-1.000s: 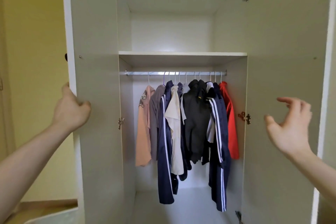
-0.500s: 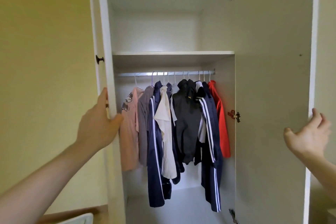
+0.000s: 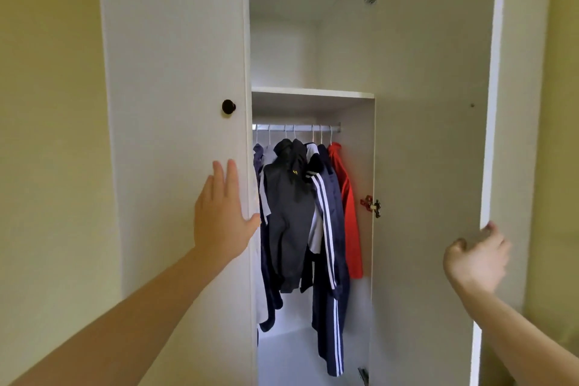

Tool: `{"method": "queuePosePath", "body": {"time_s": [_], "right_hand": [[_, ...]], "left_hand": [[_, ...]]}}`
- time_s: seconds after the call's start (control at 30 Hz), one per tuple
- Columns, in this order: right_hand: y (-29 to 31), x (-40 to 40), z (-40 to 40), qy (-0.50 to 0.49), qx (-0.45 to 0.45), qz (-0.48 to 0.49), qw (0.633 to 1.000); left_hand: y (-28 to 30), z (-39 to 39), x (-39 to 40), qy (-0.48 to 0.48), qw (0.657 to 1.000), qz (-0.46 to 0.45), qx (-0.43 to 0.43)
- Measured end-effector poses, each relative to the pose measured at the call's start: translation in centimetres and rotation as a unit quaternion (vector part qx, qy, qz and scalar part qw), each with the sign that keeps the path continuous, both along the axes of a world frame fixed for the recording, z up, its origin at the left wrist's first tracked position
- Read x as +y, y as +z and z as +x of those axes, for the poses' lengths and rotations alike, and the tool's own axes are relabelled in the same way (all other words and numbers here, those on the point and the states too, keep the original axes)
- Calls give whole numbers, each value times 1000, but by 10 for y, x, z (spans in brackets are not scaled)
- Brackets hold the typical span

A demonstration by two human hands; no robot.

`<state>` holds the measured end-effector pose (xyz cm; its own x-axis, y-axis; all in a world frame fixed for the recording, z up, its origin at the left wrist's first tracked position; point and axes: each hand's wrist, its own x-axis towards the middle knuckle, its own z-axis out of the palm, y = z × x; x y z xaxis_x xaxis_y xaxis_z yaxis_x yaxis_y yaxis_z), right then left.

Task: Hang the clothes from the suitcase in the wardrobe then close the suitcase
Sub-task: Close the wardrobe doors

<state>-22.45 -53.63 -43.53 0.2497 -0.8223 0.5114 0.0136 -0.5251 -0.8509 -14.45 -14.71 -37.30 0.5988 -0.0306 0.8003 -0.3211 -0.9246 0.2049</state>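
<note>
1. The clothes [image 3: 300, 216] hang inside the wardrobe [image 3: 313, 92], on hangers under the rail [image 3: 297, 127], so I judge the hanging step is done and the step in hand is shutting the wardrobe.
2. The left hand [image 3: 221, 213] lies flat on the outer face of the left door [image 3: 175, 103], just below the knob [image 3: 228, 106]. Its fingers are straight and close together, the thumb spread toward the door edge; it presses and pinches nothing.
3. The right hand [image 3: 477, 257] is at the free edge of the right door [image 3: 432, 166]. Its fingers curl around that edge, and the tips are hidden behind it.
4. The left door covers about half of the opening; the right door stands wide open.
5. The next move calls for a push on both doors until they meet in front of the rail, with the fingers kept out of the gap.
6. The suitcase is not in view; closing it is not yet done, as far as I can judge.
7. The long axis of each garment is vertical, collar up at the rail, hem down toward the wardrobe floor.
</note>
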Motion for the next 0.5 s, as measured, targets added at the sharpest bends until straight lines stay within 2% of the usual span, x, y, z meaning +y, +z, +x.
{"method": "queuePosePath", "body": {"time_s": [0.17,0.37,0.5], "right_hand": [[-21,28,13,62,-30,-59,996],[-36,97,50,131,-45,-139,981],[-38,152,79,189,-36,-173,966]], "left_hand": [[-7,43,-22,30,997,66,35],[-18,88,5,53,978,173,103],[-24,99,15,55,972,192,121]]}}
